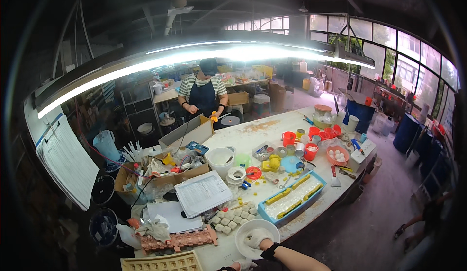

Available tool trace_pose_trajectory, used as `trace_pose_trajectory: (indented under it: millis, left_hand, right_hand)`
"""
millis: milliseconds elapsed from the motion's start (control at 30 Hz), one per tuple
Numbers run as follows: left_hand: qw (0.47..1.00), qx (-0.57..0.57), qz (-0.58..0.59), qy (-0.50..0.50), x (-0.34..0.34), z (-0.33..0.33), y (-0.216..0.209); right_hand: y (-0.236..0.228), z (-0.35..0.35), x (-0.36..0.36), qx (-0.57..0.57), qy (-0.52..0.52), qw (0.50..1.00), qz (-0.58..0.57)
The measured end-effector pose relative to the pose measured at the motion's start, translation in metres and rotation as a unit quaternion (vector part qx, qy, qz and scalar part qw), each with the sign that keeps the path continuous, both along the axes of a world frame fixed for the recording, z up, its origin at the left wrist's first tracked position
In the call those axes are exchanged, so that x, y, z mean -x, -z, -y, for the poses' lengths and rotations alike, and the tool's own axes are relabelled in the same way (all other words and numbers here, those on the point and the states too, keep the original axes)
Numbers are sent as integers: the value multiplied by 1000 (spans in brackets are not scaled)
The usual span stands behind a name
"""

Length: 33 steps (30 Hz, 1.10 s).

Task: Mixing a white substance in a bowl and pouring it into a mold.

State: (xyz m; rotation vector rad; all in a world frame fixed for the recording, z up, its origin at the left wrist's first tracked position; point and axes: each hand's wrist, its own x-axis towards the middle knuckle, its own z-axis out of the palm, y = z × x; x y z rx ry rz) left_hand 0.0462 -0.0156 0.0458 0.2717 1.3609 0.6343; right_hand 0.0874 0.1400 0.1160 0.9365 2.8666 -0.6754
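My right hand (256, 238), in a white knit glove, reaches down into a white bowl (275, 228) at the table's near edge. Its fingers are blurred against the white inside, so what they hold, if anything, does not show. At the bowl's near side is my left hand (244, 264), also gloved and cut off by the lower edge. Its fingers are too small to make out. Just beyond the bowl lies a light blue rectangular mould (266, 214) with pale filling and yellow strips on top. Left of the bowl sit several off-white blocks (234, 218) in rows.
Pinkish moulded pieces (180, 241) and a cream tray (163, 263) lie at near left, below papers (203, 193). Red cups (288, 138), a scraper (335, 177) and a white bucket (220, 160) stand farther back. A person in an apron (203, 96) works across the table.
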Motion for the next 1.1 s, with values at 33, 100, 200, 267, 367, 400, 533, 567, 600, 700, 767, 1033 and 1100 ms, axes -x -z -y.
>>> trace_pose_trajectory:
  millis: [33, 100, 200, 267, 367, 400, 533, 567, 600, 700, 767, 1033, 1100]
  left_hand:
    - [1000, 12, 7, -10, 1, 1, -2]
    - [1000, -4, -13, 4, 3, 5, 2]
    - [999, -7, -31, -5, -1, 4, 2]
    - [999, -4, -28, -16, -2, 8, 3]
    - [999, 2, -29, -19, -3, 6, 0]
    - [999, 4, -29, -19, -4, 5, -2]
    - [999, 14, -18, -22, 0, -1, -4]
    - [999, 18, -6, -26, 1, -3, -4]
    - [999, 19, -5, -25, 2, -5, 2]
    - [999, 15, 35, -24, 3, -2, 8]
    - [999, -16, -34, -23, 2, 1, 0]
    - [994, 43, 97, 19, 1, 11, 61]
    - [998, 32, 54, 18, 1, 11, 50]
  right_hand:
    - [-14, 9, -5, 5, -50, 999, 20]
    - [-38, 16, -18, 16, -105, 993, 56]
    - [8, -14, -62, 87, -149, 985, -17]
    - [-58, -41, -61, 217, -78, 969, 89]
    - [-95, -62, -42, 248, -3, 961, 123]
    - [-82, -70, -33, 180, 75, 979, 62]
    - [-16, -63, -1, 26, 172, 974, -145]
    - [-2, -54, -1, 26, 174, 974, -145]
    - [9, -43, -1, 20, 123, 986, -111]
    - [17, -21, -6, 8, 12, 999, -35]
    - [14, -9, -20, -2, -43, 999, 6]
    - [-97, -49, -64, 216, -58, 967, 123]
    - [-118, -53, -47, 220, 61, 971, 70]
